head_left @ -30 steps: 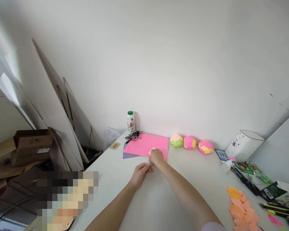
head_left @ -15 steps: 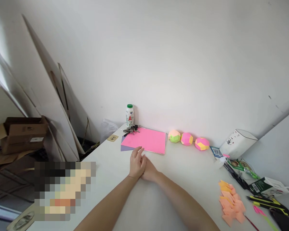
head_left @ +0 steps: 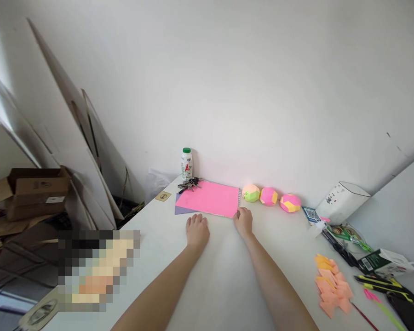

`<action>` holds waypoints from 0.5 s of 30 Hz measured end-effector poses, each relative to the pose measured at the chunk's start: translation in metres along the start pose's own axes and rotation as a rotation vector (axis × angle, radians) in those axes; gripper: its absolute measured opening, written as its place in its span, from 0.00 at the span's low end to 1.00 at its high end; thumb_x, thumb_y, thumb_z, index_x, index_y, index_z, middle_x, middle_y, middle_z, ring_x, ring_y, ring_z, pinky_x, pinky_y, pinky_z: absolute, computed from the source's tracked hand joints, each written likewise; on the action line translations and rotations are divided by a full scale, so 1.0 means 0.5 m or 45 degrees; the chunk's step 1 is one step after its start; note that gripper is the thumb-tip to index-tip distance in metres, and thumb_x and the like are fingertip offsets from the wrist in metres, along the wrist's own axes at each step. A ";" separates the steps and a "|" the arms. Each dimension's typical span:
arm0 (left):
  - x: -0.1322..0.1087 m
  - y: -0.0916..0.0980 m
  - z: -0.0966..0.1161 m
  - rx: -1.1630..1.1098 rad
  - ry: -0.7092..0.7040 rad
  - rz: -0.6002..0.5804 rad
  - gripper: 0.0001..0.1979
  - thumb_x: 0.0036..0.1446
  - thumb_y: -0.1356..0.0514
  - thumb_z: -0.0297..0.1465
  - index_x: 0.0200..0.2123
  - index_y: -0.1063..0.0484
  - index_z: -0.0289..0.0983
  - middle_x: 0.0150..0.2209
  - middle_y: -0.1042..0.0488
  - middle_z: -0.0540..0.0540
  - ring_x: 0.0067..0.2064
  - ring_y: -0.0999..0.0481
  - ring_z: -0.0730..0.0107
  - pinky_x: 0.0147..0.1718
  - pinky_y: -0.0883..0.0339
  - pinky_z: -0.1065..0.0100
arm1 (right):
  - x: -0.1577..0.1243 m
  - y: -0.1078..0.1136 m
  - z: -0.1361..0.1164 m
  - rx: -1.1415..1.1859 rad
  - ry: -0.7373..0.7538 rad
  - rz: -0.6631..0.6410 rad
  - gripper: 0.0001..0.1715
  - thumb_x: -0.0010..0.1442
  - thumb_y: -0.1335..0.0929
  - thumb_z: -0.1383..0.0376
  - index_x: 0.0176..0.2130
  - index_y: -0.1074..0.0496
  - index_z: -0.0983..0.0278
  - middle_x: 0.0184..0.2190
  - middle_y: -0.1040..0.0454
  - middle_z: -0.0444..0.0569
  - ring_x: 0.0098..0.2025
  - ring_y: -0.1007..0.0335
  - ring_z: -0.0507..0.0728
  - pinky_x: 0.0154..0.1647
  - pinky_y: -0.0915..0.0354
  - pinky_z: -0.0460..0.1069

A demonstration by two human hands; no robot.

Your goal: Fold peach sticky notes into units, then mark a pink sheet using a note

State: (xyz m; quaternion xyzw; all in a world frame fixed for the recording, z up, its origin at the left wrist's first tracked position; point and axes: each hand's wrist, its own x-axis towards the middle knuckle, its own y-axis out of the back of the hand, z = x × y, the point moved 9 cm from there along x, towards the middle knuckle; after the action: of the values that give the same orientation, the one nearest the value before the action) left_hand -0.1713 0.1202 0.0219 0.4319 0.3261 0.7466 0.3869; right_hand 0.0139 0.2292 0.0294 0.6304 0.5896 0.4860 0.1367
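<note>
Two bare hands rest at the near edge of a pink sheet. The left hand [head_left: 198, 232] is palm down, its fingers bent and partly drawn in, just short of that edge; nothing shows in it, though its underside is hidden. The right hand [head_left: 244, 223] is half curled, fingertips at the sheet's near right corner; whether it grips the corner or merely touches it cannot be told. The pink sheet [head_left: 209, 198] lies flat on the tabletop [head_left: 283, 248], ahead of both hands, with a purple sheet [head_left: 184, 210] showing beneath its near left side.

A pull toward the person could drag the keys [head_left: 189, 185] lying over the far left corner, and they might knock the bottle [head_left: 186, 165] standing just behind. A push rightward could drive the spiral binding [head_left: 239, 196] into the nearest ball and set it rolling against its neighbour.

Counted outward: one pink sheet, one purple sheet, one bunch of keys, one bottle, three paper balls [head_left: 268, 196] in a row, and one heap of orange paper pieces [head_left: 332, 285], too overlapped to number.
</note>
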 end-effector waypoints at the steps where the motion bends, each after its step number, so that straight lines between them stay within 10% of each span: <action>1: 0.001 0.005 -0.003 0.027 0.000 0.009 0.16 0.52 0.50 0.19 0.33 0.23 0.34 0.46 0.25 0.35 0.55 0.33 0.50 0.56 0.46 0.50 | 0.000 -0.001 0.006 0.013 -0.024 0.011 0.11 0.54 0.38 0.74 0.32 0.26 0.66 0.34 0.27 0.54 0.39 0.36 0.61 0.41 0.40 0.52; 9: -0.007 0.055 0.021 0.043 -0.124 0.156 0.16 0.53 0.49 0.20 0.39 0.25 0.33 0.49 0.28 0.34 0.58 0.37 0.47 0.59 0.53 0.45 | 0.003 0.020 0.058 0.171 -0.258 0.183 0.16 0.51 0.38 0.75 0.36 0.25 0.67 0.41 0.26 0.59 0.50 0.37 0.65 0.49 0.43 0.57; 15: -0.001 0.003 0.115 -0.145 -0.304 0.089 0.16 0.54 0.47 0.26 0.45 0.28 0.35 0.46 0.27 0.36 0.53 0.32 0.51 0.53 0.39 0.52 | 0.004 0.016 0.071 0.497 -0.360 0.172 0.13 0.52 0.37 0.68 0.35 0.24 0.63 0.32 0.23 0.53 0.38 0.29 0.61 0.44 0.38 0.55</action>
State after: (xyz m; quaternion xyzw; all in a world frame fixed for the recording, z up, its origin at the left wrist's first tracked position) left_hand -0.1199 0.1278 0.0471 0.5061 0.2198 0.7203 0.4205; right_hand 0.0461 0.2432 0.0188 0.7445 0.6039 0.2780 0.0609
